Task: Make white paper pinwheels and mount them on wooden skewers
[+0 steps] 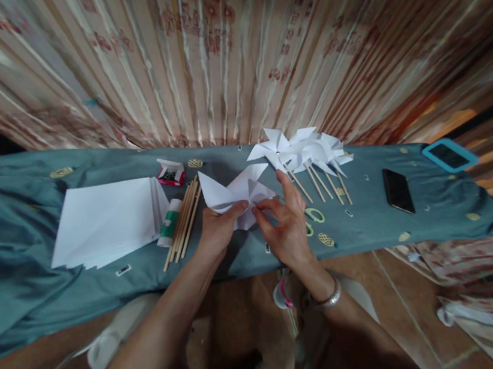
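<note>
**Both hands pinch a half-folded white paper sheet**

The left hand (219,231) holds the white folded paper sheet (236,193) from its near left side. The thumb is pressed over the near edge and the fingers are hidden beneath. The right hand (286,230) pinches the sheet's near right flap between thumb and fingertips, with the index finger raised toward the far side. The sheet sits between the two hands, just above the teal cloth-covered table (16,227), with its pointed flaps spread away from the person.

Just left of the left-hand grip lies a bundle of thin wooden sticks (183,223). A white glue stick with a green label (169,222) lies beside it, then a stack of white square paper (106,221). Beyond the sticks stands a small red and white box (171,172).

Just beyond the right-hand grip lies a cluster of finished white paper pinwheels on wooden sticks (303,150). Green scissor handles (315,215) show just right of that hand. Well to the right lie a black phone (398,190) and a blue-cased device (449,155).
</note>
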The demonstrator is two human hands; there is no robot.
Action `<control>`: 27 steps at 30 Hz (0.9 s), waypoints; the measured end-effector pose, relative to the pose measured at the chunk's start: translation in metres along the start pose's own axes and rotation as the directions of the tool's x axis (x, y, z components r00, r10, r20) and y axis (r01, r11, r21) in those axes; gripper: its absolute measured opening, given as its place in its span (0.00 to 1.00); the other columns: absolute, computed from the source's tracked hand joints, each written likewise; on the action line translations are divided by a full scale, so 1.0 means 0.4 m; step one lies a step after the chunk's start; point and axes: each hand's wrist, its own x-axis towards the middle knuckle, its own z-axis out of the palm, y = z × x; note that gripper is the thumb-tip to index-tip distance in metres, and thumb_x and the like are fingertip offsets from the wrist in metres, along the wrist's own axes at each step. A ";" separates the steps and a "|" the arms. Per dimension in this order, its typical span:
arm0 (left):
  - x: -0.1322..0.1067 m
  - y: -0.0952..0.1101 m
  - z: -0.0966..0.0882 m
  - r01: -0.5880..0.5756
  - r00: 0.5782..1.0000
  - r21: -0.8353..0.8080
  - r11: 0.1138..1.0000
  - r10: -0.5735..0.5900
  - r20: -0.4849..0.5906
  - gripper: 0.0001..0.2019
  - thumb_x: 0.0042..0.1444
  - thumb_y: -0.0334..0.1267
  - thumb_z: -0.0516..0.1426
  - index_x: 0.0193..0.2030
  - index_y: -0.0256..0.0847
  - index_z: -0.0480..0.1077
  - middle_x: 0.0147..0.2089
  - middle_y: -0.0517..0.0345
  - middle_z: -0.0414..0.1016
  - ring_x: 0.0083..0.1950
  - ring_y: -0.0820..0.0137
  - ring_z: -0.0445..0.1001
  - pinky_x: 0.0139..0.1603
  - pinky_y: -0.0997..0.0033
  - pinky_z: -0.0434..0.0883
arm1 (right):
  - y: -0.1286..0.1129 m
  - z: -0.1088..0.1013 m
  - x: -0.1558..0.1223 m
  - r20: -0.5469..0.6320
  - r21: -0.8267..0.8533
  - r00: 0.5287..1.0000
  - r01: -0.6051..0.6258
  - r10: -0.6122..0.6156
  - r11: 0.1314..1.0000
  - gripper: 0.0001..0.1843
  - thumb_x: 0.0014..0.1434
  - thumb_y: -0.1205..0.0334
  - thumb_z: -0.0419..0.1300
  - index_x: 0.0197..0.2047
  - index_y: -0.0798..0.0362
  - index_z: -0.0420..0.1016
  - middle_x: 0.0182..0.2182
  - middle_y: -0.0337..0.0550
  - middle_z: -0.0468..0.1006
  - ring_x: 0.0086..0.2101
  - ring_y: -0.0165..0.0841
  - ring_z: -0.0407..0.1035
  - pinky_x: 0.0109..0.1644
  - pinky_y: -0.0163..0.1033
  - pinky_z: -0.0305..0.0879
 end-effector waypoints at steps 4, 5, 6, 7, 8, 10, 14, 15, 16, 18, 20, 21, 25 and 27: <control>-0.001 0.000 -0.004 -0.029 0.999 0.004 1.000 0.029 0.023 0.18 0.30 0.39 0.72 0.31 0.35 0.78 0.32 0.55 0.81 0.33 0.66 0.77 0.37 0.67 0.73 | 0.000 0.004 0.002 0.010 0.036 1.000 -0.014 0.014 0.999 0.04 0.61 0.65 0.60 0.36 0.50 0.77 0.67 0.46 0.58 0.65 0.48 0.56 0.65 0.62 0.56; -0.001 0.000 -0.005 -0.035 0.999 0.014 0.999 0.035 0.024 0.17 0.30 0.38 0.72 0.30 0.35 0.78 0.32 0.55 0.81 0.32 0.66 0.77 0.37 0.67 0.73 | 0.001 0.005 0.003 0.014 0.042 1.000 -0.015 0.015 0.999 0.04 0.61 0.65 0.60 0.37 0.51 0.77 0.67 0.47 0.58 0.64 0.48 0.56 0.64 0.63 0.57; -0.001 -0.001 -0.006 -0.038 0.999 0.025 0.999 0.037 0.028 0.17 0.31 0.38 0.72 0.30 0.35 0.78 0.31 0.56 0.81 0.32 0.67 0.77 0.36 0.68 0.73 | 0.001 0.006 0.003 0.015 0.044 1.000 -0.016 0.016 0.999 0.04 0.61 0.65 0.60 0.37 0.51 0.78 0.67 0.47 0.58 0.64 0.48 0.56 0.64 0.63 0.57; -0.001 -0.001 -0.007 -0.038 0.999 0.033 0.999 0.037 0.032 0.16 0.32 0.38 0.71 0.30 0.35 0.78 0.31 0.56 0.81 0.32 0.67 0.76 0.36 0.68 0.73 | 0.001 0.007 0.003 0.014 0.042 1.000 -0.016 0.016 0.999 0.05 0.61 0.65 0.60 0.37 0.51 0.78 0.67 0.48 0.59 0.64 0.48 0.56 0.64 0.62 0.58; -0.001 -0.002 -0.008 -0.039 0.999 0.037 0.999 0.037 0.036 0.15 0.32 0.38 0.71 0.30 0.35 0.78 0.31 0.56 0.81 0.31 0.68 0.76 0.36 0.69 0.73 | 0.000 0.008 0.003 0.013 0.037 1.000 -0.015 0.015 0.999 0.05 0.61 0.64 0.60 0.36 0.51 0.78 0.67 0.48 0.59 0.64 0.47 0.57 0.63 0.62 0.58; 0.001 -0.003 -0.010 -0.043 0.999 0.028 0.999 0.043 0.034 0.15 0.33 0.36 0.71 0.30 0.35 0.78 0.30 0.57 0.81 0.31 0.68 0.76 0.35 0.69 0.73 | -0.002 0.010 0.002 0.007 0.021 1.000 -0.010 0.010 1.000 0.05 0.61 0.64 0.60 0.36 0.51 0.78 0.66 0.49 0.61 0.63 0.47 0.58 0.63 0.61 0.59; 0.004 -0.005 -0.012 -0.050 0.999 0.000 0.999 0.050 0.021 0.15 0.33 0.35 0.70 0.31 0.35 0.78 0.31 0.57 0.81 0.31 0.68 0.76 0.36 0.68 0.73 | -0.011 0.002 0.002 0.004 0.022 1.000 0.004 -0.004 1.000 0.04 0.61 0.63 0.60 0.36 0.51 0.78 0.65 0.47 0.62 0.62 0.47 0.60 0.63 0.60 0.58; 0.005 -0.005 -0.013 -0.055 0.998 0.002 0.998 0.055 0.019 0.15 0.33 0.35 0.70 0.31 0.36 0.78 0.31 0.57 0.81 0.31 0.68 0.77 0.36 0.68 0.73 | -0.012 -0.004 0.004 -0.001 0.034 1.000 0.007 -0.007 0.999 0.04 0.61 0.63 0.60 0.37 0.50 0.78 0.65 0.47 0.62 0.62 0.47 0.60 0.63 0.60 0.58; 0.006 -0.005 -0.016 -0.064 0.998 0.009 0.998 0.064 0.018 0.14 0.33 0.35 0.70 0.31 0.36 0.78 0.30 0.57 0.81 0.31 0.67 0.77 0.36 0.67 0.74 | -0.012 -0.012 0.007 -0.008 0.050 1.000 0.008 -0.008 0.999 0.05 0.61 0.62 0.60 0.39 0.50 0.77 0.65 0.47 0.63 0.63 0.47 0.60 0.64 0.60 0.57; 0.010 0.000 -0.024 -0.084 0.996 0.032 0.996 0.083 0.009 0.15 0.33 0.36 0.70 0.31 0.37 0.77 0.31 0.57 0.81 0.32 0.65 0.78 0.37 0.65 0.74 | -0.006 -0.026 0.014 -0.027 0.092 1.000 -0.009 0.012 0.996 0.08 0.61 0.60 0.60 0.44 0.49 0.77 0.65 0.48 0.63 0.63 0.46 0.59 0.64 0.60 0.57; 0.019 0.011 -0.038 -0.090 0.996 0.061 0.994 0.091 -0.019 0.15 0.34 0.37 0.70 0.32 0.39 0.77 0.33 0.56 0.81 0.35 0.63 0.79 0.40 0.63 0.75 | 0.012 -0.036 0.021 -0.044 0.140 0.997 -0.059 0.066 0.988 0.12 0.61 0.59 0.60 0.48 0.49 0.75 0.64 0.50 0.64 0.63 0.45 0.59 0.65 0.58 0.57; 0.026 0.019 -0.047 -0.093 0.994 0.074 0.993 0.096 -0.045 0.15 0.33 0.37 0.70 0.31 0.39 0.77 0.33 0.56 0.82 0.36 0.62 0.79 0.42 0.62 0.75 | 0.025 -0.037 0.025 -0.054 0.163 0.993 -0.094 0.104 0.982 0.14 0.61 0.59 0.60 0.50 0.50 0.75 0.63 0.52 0.65 0.63 0.44 0.60 0.65 0.57 0.58; 0.055 0.072 -0.086 -0.178 0.969 0.045 0.983 0.183 -0.163 0.16 0.33 0.35 0.70 0.32 0.40 0.76 0.35 0.56 0.82 0.41 0.61 0.80 0.49 0.60 0.75 | 0.086 -0.023 0.031 -0.044 0.243 0.968 -0.228 0.245 0.943 0.14 0.61 0.55 0.59 0.48 0.52 0.76 0.57 0.54 0.72 0.56 0.42 0.68 0.62 0.53 0.63; 0.065 0.103 -0.105 -0.195 0.954 0.020 0.981 0.194 -0.230 0.14 0.34 0.33 0.69 0.31 0.39 0.75 0.36 0.56 0.82 0.42 0.61 0.80 0.50 0.59 0.76 | 0.114 -0.013 0.031 -0.042 0.239 0.958 -0.265 0.283 0.934 0.15 0.60 0.55 0.59 0.47 0.53 0.77 0.55 0.54 0.74 0.55 0.42 0.69 0.62 0.52 0.63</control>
